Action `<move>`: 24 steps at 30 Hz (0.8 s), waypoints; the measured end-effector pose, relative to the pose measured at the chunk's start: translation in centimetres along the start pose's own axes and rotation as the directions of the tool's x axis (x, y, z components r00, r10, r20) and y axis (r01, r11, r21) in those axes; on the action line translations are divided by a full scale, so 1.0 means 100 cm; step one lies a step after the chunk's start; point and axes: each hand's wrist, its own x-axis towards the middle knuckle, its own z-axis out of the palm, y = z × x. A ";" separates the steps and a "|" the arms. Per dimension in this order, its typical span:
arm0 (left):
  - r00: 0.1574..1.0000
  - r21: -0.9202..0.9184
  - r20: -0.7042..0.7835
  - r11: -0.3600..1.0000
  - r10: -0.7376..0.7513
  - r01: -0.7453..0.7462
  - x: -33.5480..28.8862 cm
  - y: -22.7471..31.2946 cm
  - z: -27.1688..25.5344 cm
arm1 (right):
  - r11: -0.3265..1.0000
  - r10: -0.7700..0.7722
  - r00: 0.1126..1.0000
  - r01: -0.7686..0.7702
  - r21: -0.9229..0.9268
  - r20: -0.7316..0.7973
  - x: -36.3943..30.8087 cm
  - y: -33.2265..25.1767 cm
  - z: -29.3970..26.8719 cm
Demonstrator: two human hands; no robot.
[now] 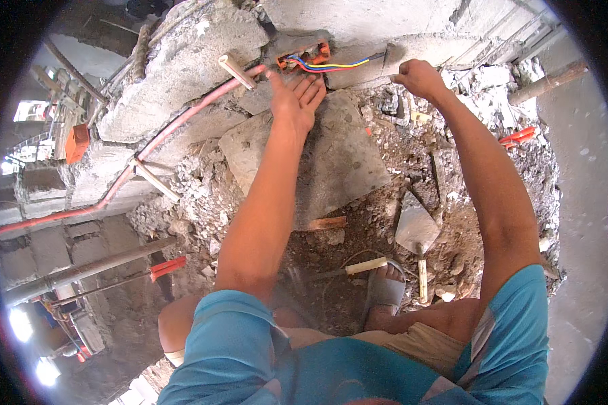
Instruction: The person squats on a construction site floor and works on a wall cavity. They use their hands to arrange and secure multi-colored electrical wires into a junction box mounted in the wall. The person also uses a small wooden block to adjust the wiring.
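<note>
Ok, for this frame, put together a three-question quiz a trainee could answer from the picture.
1. Multiple choice: Which hand is nearer the orange box set in the masonry?
A) the left hand
B) the right hand
2. True or false: The blade of the trowel on the rubble points away from the person.
3. Fill in: The wires coming out of the box are blue, red and ____.

Key: 1. A; 2. True; 3. yellow
</note>
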 end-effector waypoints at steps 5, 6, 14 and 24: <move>0.999 0.301 -0.030 0.953 0.042 -0.031 0.005 -0.008 -0.047 | 0.968 -0.124 0.974 0.161 -0.192 0.191 -0.001 0.011 0.026; 0.999 0.351 -0.032 0.936 0.032 -0.019 0.004 -0.013 -0.050 | 0.970 -0.133 0.981 0.159 -0.185 0.143 -0.001 0.027 0.033; 0.966 0.810 -0.025 0.572 0.258 -0.132 -0.027 0.038 -0.114 | 0.966 -0.247 0.968 0.243 0.090 0.042 0.005 -0.035 0.037; 0.949 0.750 0.064 0.612 0.308 -0.250 -0.008 0.017 -0.035 | 0.675 0.033 0.989 0.085 0.733 -0.145 0.051 -0.090 0.087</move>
